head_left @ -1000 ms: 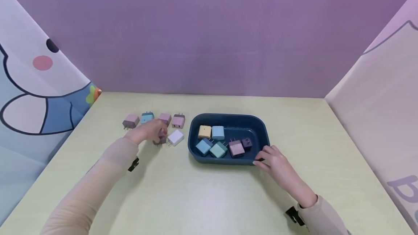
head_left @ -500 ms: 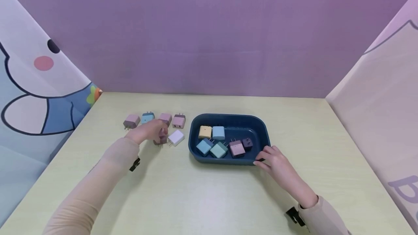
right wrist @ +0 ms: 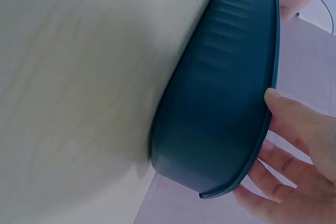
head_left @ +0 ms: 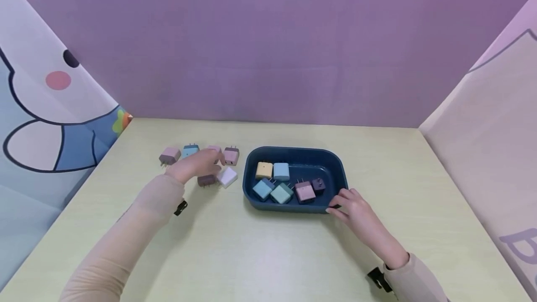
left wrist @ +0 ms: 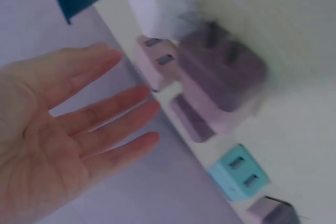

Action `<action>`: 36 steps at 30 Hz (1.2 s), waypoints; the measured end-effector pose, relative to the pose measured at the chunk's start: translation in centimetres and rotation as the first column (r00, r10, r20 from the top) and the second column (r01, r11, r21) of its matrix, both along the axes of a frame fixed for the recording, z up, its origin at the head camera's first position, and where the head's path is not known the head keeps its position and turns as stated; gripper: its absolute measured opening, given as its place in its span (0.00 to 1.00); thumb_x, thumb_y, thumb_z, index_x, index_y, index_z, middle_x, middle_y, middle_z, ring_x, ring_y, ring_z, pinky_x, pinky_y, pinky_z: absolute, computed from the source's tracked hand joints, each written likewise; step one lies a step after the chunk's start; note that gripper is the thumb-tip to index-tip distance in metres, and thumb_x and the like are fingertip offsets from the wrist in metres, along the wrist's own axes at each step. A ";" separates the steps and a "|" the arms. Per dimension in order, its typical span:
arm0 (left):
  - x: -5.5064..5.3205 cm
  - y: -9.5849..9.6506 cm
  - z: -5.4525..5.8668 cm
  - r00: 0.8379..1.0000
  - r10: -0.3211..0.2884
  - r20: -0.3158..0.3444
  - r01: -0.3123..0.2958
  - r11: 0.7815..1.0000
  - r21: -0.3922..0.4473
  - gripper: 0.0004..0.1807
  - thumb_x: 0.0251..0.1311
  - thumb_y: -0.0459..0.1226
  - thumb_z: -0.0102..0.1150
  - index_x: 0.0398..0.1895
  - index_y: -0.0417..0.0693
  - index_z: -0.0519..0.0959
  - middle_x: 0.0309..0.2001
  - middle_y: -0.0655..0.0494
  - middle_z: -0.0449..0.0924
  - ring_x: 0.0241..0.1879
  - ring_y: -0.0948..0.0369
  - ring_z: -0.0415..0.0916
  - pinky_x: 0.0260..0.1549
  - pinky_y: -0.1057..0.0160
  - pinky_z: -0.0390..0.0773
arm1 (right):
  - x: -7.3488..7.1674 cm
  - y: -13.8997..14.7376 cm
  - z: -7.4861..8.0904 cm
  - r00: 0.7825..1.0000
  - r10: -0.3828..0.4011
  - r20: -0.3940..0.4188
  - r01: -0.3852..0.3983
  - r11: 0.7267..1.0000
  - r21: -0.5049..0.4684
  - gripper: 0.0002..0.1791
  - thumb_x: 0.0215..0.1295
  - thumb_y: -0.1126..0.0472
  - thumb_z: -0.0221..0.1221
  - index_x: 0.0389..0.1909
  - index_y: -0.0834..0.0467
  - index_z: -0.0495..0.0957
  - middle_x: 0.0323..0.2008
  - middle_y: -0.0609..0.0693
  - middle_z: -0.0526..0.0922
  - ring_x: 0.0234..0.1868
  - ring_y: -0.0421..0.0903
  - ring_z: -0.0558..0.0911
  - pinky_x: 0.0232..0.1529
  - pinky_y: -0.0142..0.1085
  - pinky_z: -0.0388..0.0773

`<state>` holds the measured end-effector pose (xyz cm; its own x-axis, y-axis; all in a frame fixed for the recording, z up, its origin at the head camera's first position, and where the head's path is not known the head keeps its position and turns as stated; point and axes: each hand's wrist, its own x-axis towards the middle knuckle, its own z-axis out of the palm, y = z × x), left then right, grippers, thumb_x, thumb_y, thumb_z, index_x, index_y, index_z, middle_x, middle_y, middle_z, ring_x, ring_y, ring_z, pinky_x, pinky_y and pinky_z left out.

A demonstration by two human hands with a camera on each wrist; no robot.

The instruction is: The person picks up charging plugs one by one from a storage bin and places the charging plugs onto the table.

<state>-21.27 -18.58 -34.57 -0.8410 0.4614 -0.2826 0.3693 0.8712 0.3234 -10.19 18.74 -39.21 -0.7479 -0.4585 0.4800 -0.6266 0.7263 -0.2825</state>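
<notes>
My left hand (head_left: 197, 162) hovers over a loose group of USB wall chargers on the left of the table. In the left wrist view its fingers (left wrist: 113, 111) are extended and hold nothing. Nearest to it are a mauve charger (head_left: 206, 181) and a white charger (head_left: 228, 177), with a pink charger (head_left: 231, 156) just beyond the fingertips. Another pink charger is partly hidden behind the hand. My right hand (head_left: 356, 213) pinches the rim at the near right corner of a dark blue bin (right wrist: 210, 93), thumb outside and fingers on the inner side.
Inside the bin lie a yellow charger (head_left: 264, 170), a light blue charger (head_left: 281, 171), a green charger (head_left: 281, 193) and several others. A blue charger (head_left: 190, 150) and a pink-and-grey charger (head_left: 169, 155) lie farther left. A purple backdrop (head_left: 268, 59) stands behind the table.
My left hand has risen off the mauve charger and shifted slightly right, its fingers spreading; that charger stays on the table. The right hand keeps its place on the bin's rim.
</notes>
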 end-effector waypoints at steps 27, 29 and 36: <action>-0.4 6.5 3.3 0.991 -0.135 0.009 0.135 0.991 -0.020 0.15 0.60 0.35 0.50 0.49 0.40 0.73 0.51 0.48 0.72 0.52 0.54 0.69 0.50 0.58 0.68 | -0.1 0.1 -0.1 1.000 0.006 -0.006 -0.006 1.000 -0.008 0.06 0.41 0.65 0.67 0.22 0.58 0.78 0.23 0.42 0.69 0.26 0.37 0.63 0.25 0.29 0.66; -0.4 6.9 3.3 0.990 -0.138 0.012 0.139 0.990 -0.022 0.15 0.61 0.36 0.50 0.50 0.40 0.73 0.52 0.49 0.72 0.52 0.54 0.68 0.51 0.58 0.68 | -0.1 0.1 -0.1 1.000 0.005 -0.007 -0.005 1.000 -0.007 0.06 0.41 0.65 0.67 0.22 0.58 0.78 0.23 0.42 0.69 0.26 0.37 0.63 0.25 0.29 0.66; -0.6 8.1 3.3 0.983 -0.182 -0.006 0.182 0.983 -0.021 0.15 0.61 0.36 0.49 0.50 0.41 0.73 0.51 0.49 0.72 0.51 0.55 0.69 0.49 0.59 0.69 | 0.0 0.1 -0.1 1.000 0.004 -0.005 -0.004 1.000 -0.007 0.06 0.42 0.64 0.67 0.22 0.57 0.78 0.23 0.42 0.70 0.27 0.37 0.64 0.26 0.29 0.66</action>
<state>-21.91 -10.46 -31.28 -0.7454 0.6014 -0.2876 0.5249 0.7955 0.3030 -10.22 18.84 -39.27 -0.7435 -0.4585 0.4868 -0.6312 0.7216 -0.2844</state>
